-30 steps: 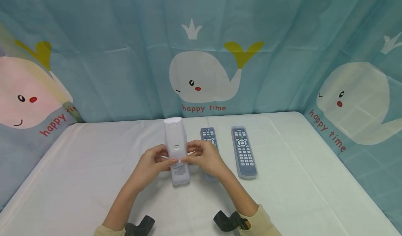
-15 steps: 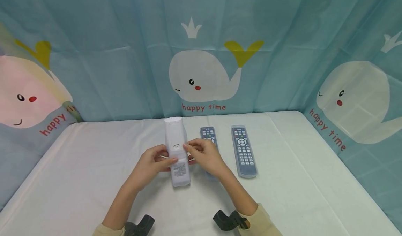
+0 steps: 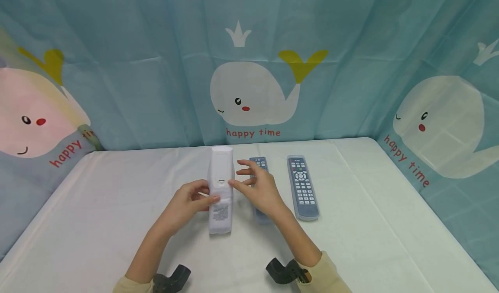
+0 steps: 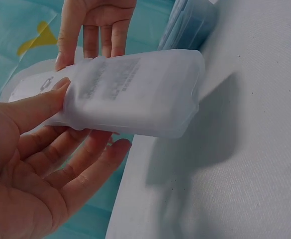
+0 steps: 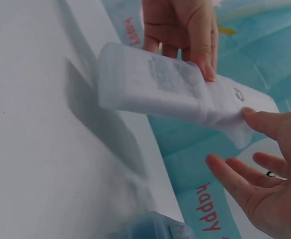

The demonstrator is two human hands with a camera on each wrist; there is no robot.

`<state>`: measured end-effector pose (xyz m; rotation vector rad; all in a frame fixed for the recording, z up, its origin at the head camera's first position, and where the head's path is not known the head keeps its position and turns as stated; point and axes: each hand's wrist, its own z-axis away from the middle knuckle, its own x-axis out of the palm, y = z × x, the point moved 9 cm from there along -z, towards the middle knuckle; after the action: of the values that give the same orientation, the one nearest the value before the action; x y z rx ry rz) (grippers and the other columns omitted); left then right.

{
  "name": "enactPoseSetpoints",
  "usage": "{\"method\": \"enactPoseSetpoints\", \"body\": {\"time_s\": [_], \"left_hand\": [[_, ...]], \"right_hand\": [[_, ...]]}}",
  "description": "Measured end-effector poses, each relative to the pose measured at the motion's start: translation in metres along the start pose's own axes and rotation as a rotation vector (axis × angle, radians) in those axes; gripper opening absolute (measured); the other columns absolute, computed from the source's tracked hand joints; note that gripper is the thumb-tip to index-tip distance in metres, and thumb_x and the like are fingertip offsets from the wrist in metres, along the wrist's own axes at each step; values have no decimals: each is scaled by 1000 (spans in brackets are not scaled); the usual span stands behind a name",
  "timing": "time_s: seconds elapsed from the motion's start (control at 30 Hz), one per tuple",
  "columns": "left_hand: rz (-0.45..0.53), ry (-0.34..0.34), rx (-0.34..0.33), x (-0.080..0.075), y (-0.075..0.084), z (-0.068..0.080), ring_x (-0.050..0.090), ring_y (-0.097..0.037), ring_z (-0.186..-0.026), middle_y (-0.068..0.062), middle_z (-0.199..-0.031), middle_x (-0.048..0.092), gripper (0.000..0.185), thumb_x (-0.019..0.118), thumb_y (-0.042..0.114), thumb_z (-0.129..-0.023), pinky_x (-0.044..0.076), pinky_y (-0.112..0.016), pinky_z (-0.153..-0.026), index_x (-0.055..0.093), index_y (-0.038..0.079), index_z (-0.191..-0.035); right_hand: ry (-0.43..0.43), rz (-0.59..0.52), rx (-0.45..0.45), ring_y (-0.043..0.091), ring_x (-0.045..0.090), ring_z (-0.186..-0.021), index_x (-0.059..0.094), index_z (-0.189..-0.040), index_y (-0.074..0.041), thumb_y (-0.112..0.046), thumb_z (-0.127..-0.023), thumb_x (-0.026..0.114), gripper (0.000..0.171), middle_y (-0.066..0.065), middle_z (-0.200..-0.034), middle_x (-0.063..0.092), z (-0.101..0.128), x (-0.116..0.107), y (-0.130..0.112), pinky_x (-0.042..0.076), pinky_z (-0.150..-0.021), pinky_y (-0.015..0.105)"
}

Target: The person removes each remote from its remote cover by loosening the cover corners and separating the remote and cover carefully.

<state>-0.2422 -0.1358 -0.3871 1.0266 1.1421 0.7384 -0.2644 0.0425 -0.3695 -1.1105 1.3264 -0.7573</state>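
Note:
A white remote control (image 3: 222, 167) hangs back side up over the table, its lower part inside a translucent sleeve (image 4: 155, 94) whose edge is bunched near the middle. My left hand (image 3: 187, 208) grips it from the left, thumb on the back by the sleeve's edge and fingers underneath. On the other side, the thumb of my right hand (image 3: 263, 193) touches the right edge near the battery-cover latch. The other right fingers are spread away from the remote. In the right wrist view, a loose flap (image 5: 241, 137) of the sleeve sticks out beside that thumb.
A grey remote (image 3: 262, 215) in a clear sleeve lies partly hidden behind my right hand. Another grey remote (image 3: 303, 189) lies farther right, buttons up. A white cloth covers the table (image 3: 370, 241), and a blue whale-print curtain (image 3: 156, 89) hangs behind it.
My right thumb has moved up from the sleeve's edge to near the latch, and the right fingers have spread off the remote. The remote has straightened, its top shifting right.

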Motion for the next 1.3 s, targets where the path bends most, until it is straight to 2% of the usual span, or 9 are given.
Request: {"method": "enactPoseSetpoints", "body": {"time_s": [0.27,0.47,0.6,0.77,0.97,1.17,1.3], "left_hand": [[-16,-49,35,1,1,0,70,-20,-96,-14,-112,69,37,71,15,-102,64,-44,-87,63,-8,-130],[-14,-91,46,2,2,1,69,-20,-94,-13,-111,69,34,71,16,-101,63,-38,-85,65,-6,-127],[-11,-112,44,2,2,2,69,-20,-95,-14,-112,69,36,72,17,-101,62,-34,-84,65,-6,-127],[4,-142,48,3,2,3,70,-21,-100,-15,-118,70,40,71,16,-101,61,-35,-83,63,-8,-132],[12,-166,55,2,3,3,70,-21,-100,-15,-117,72,39,71,15,-100,60,-35,-83,63,-8,-131],[4,-164,49,-1,3,5,69,-22,-102,-17,-119,71,42,71,14,-100,60,-35,-82,61,-11,-133],[-10,-159,41,-3,3,6,69,-21,-100,-16,-119,72,43,71,15,-100,59,-36,-80,62,-10,-134]], "right_hand": [[24,-7,-28,28,74,-106,47,-157,-15,-14,-90,86,78,14,-139,67,-1,-7,-2,64,-86,37],[1,-34,-79,38,71,-112,40,-161,-15,-8,-85,89,91,17,-144,64,-2,-9,-7,63,-91,38],[-25,-22,-103,40,70,-114,38,-163,-15,-6,-85,89,94,18,-146,61,-1,-9,-9,63,-92,37],[-48,-26,-91,36,71,-114,42,-161,-18,-3,-82,90,94,15,-145,61,-2,-9,-10,63,-92,36],[-53,-30,-107,34,72,-111,46,-158,-14,-4,-84,89,86,14,-141,64,-1,-9,-12,64,-90,35],[-14,-18,-142,26,74,-105,55,-149,-12,-12,-97,78,57,12,-133,70,-1,-14,-13,63,-84,34],[17,-65,-158,32,75,-99,62,-139,-6,-10,-100,73,41,14,-124,72,-3,-17,-12,64,-80,32]]}}
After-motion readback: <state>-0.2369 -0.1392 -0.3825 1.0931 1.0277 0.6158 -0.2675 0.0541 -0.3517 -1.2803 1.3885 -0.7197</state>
